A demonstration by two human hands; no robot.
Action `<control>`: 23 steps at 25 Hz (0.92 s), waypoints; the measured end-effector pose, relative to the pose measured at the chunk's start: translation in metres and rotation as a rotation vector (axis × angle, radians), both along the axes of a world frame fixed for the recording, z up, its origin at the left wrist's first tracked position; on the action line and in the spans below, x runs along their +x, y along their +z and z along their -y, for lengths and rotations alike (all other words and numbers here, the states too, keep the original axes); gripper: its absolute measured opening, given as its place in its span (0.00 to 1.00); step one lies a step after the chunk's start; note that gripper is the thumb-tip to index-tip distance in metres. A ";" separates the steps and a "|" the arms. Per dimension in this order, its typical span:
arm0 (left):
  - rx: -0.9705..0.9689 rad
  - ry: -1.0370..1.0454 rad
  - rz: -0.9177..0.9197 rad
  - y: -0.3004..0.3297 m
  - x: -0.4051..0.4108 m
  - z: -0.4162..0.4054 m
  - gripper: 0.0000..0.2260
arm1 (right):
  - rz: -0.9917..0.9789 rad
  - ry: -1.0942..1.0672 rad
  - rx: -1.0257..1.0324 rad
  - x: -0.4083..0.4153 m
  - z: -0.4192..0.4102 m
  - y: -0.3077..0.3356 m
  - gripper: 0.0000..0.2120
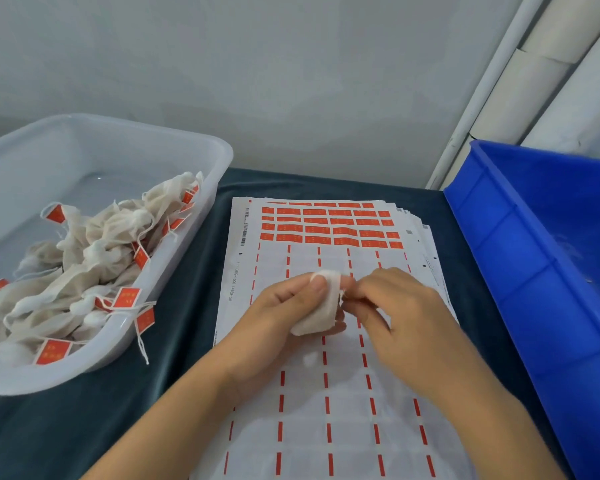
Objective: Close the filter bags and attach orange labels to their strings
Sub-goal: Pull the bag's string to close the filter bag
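Closing one filter bag (321,308) above the label sheet (329,230).
Left hand (284,306) grips the bag; right hand (392,306) pinches at its mouth, apparently the string, too small to confirm. Risk: a loose pinch lets the string slip, leaving the mouth open. Finished bags lie in the clear tub (201,147), left.
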State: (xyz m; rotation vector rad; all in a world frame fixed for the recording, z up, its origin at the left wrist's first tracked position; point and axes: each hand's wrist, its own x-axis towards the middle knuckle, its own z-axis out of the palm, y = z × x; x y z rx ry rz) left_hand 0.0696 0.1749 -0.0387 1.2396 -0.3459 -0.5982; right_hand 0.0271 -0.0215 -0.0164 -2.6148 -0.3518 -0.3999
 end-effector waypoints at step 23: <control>0.553 0.350 0.504 -0.012 -0.005 0.011 0.04 | -0.199 -0.042 0.741 0.012 -0.011 -0.019 0.05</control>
